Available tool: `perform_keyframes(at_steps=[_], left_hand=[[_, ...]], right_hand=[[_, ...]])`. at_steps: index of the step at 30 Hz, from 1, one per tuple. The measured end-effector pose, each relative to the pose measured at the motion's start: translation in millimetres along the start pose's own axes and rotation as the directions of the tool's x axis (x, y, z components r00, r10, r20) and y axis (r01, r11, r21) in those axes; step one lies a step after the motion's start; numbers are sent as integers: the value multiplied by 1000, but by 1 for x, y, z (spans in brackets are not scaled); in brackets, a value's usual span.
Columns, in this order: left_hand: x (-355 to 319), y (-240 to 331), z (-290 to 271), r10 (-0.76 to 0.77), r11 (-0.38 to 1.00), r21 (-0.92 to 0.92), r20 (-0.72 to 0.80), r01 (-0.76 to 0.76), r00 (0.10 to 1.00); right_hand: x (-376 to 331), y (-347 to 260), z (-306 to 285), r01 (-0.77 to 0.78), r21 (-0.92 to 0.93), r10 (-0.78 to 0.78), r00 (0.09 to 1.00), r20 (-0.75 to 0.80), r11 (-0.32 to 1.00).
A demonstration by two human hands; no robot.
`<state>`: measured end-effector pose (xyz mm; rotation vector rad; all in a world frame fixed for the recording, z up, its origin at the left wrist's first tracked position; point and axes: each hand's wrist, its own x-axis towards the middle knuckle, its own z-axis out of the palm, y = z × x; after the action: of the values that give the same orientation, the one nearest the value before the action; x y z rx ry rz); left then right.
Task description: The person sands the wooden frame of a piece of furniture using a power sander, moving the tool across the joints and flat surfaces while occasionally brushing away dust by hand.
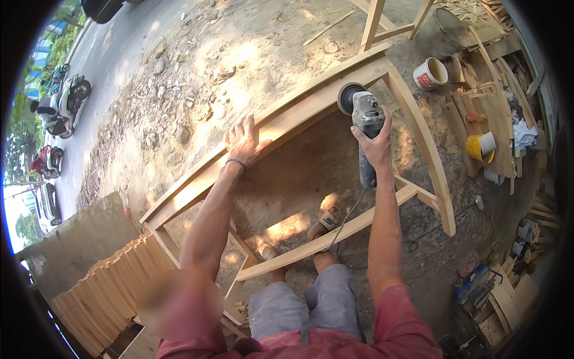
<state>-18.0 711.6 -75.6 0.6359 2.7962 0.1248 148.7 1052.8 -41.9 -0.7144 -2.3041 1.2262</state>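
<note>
Angle grinder, grey and black, dust-coated; held over the upper right part of a wooden frame, its round disc overlapping the long double rail in view; whether the disc touches wood or spins, cannot tell. Right hand: wrapped around the grinder's body, thumb across it; sole hand on the tool. Left hand: palm down on the same rail, fingers spread over its edge, apart from the disc.

Hazards, as judged: disc catching the rail's edge, with one-handed hold, could kick the tool toward the forearm or along the rail toward the bare left hand; tilted disc or uneven pressure could gouge the pale wood; light bracing at one point could let the frame shift on the rough ground; power cord, trailing across the lower bar near a sandalled foot, could snag on wood or shoe and jerk the grinder; no glove shows on either hand, leaving skin exposed to grit.
</note>
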Motion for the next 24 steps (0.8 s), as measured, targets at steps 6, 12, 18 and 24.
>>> perform_keyframes(at_steps=[6, 12, 18, 24], left_hand=[[3, -11, -2, 2, 1000, -17, 85, 0, 996], [-1, -12, -8, 32, 999, -16, 73, -31, 997], [0, -13, -8, 5, 999, -34, 113, -1, 994], [0, -13, -9, 7, 999, -40, 126, -2, 992]], right_hand=[[42, 22, -25, 25, 62, -24, 1000, -8, 998], [70, 29, -44, -20, 57, 20, 1000, 4, 998], [85, 29, -52, -43, 51, 41, 999, 30, 998], [56, 23, -59, -56, 99, 52, 997, 49, 994]])
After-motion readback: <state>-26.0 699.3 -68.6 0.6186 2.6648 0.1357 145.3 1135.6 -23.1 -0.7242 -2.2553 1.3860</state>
